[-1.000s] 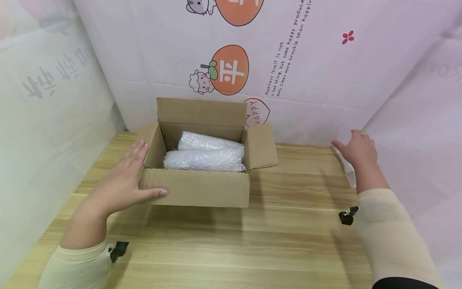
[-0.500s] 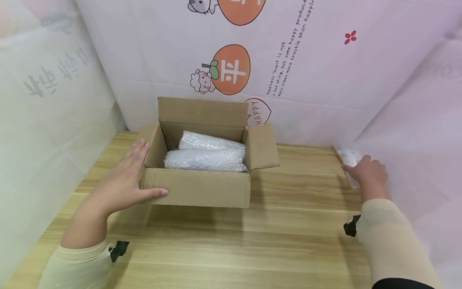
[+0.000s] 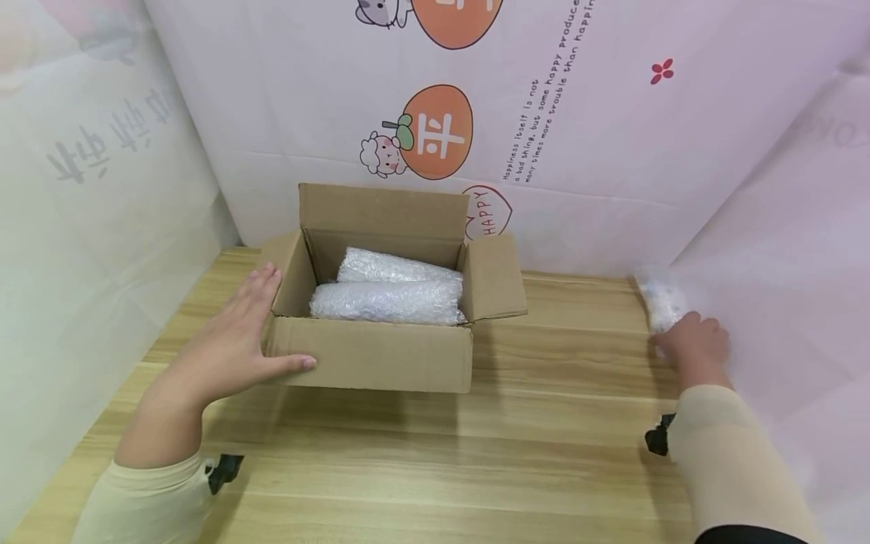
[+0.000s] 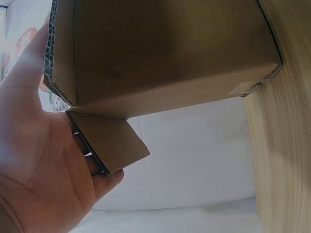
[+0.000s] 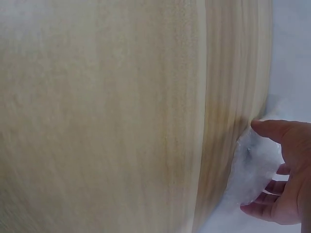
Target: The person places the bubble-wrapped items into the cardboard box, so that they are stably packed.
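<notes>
An opened cardboard box (image 3: 387,355) stands on the table with its flaps spread. Inside lie two bubble-wrapped rolls (image 3: 384,301), side by side. My left hand (image 3: 220,351) rests on the box's front left corner, fingers extended along the left flap (image 4: 111,141) and thumb on the front flap. At the table's right edge, my right hand (image 3: 696,344) grips the near end of a clear bubble-wrapped bundle (image 3: 662,301). The right wrist view shows thumb and fingers around this bundle (image 5: 253,165); its contents cannot be made out.
The wood-grain table (image 3: 544,438) spreads between the box and the right hand. White printed sheets hang as a back wall (image 3: 578,219) and as side walls (image 3: 88,264) close to both arms.
My right hand has come down and nearer along the right wall, onto the bubble-wrapped bundle, its fingers closing around it. The left hand and box have stayed in place.
</notes>
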A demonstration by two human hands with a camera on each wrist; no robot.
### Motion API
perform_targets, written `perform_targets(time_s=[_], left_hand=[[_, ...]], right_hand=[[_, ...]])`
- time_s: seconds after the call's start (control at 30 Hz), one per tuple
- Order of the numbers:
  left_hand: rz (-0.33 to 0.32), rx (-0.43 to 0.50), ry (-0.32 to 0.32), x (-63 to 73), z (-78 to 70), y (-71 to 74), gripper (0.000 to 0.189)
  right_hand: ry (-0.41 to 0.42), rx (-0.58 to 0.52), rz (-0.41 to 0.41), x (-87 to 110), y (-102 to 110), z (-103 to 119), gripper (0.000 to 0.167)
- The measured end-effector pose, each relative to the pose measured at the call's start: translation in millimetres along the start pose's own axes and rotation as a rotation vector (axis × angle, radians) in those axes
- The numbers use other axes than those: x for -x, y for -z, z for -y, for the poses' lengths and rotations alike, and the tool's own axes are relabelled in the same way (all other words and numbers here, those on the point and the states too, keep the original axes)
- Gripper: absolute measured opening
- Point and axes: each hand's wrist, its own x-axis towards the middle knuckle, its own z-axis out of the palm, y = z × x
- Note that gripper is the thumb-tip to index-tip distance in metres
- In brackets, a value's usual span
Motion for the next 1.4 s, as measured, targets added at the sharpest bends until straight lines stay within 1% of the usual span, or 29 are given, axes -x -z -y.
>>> perform_targets(time_s=[0.1, 0.27, 0.37, 0.57, 0.67, 0.8, 0.9, 1.0, 1.1, 1.23, 1.4], left_hand=[[0.0, 0.002, -0.001, 0.1, -0.6, 0.2, 0.127], [0.002, 0.002, -0.001, 0.2, -1.5, 0.4, 0.127], [0.003, 0.003, 0.0, -0.2, -1.3, -0.1, 0.127], [-0.014, 0.001, -0.011, -0.7, -0.3, -2.0, 0.127], [-0.016, 0.003, -0.011, -0.5, 0.0, -2.4, 0.127], [-0.006, 0.008, -0.002, -0.3, 0.1, -1.8, 0.127], [0.001, 0.01, 0.004, -0.2, -0.1, -1.0, 0.127], [0.0, 0.009, 0.003, 0.0, 0.0, -0.6, 0.127], [-0.003, 0.007, 0.003, 0.1, 0.0, -0.7, 0.127], [-0.006, 0.006, 0.0, 0.0, 0.2, -1.0, 0.127], [-0.005, 0.005, 0.001, 0.5, 0.3, -0.8, 0.127]], right_hand=[[0.003, -0.005, -0.011, -0.1, -2.0, 0.4, 0.09], [-0.009, -0.038, -0.025, 2.0, -0.9, 2.9, 0.082], [-0.017, -0.076, -0.032, 4.0, 1.5, 4.1, 0.077], [-0.047, -0.164, -0.048, 5.4, 5.9, 5.3, 0.076], [-0.044, -0.184, -0.08, 4.8, 8.7, 8.4, 0.074], [-0.018, -0.225, -0.141, 4.9, 15.7, 18.0, 0.072], [0.014, -0.272, -0.193, 5.5, 23.9, 28.2, 0.071], [0.052, -0.312, -0.237, 7.2, 36.7, 40.8, 0.073], [0.084, -0.341, -0.258, 12.1, 51.6, 54.0, 0.077], [0.112, -0.374, -0.274, 24.2, 71.0, 71.8, 0.082], [0.165, -0.387, -0.329, 40.9, 91.7, 96.0, 0.082]])
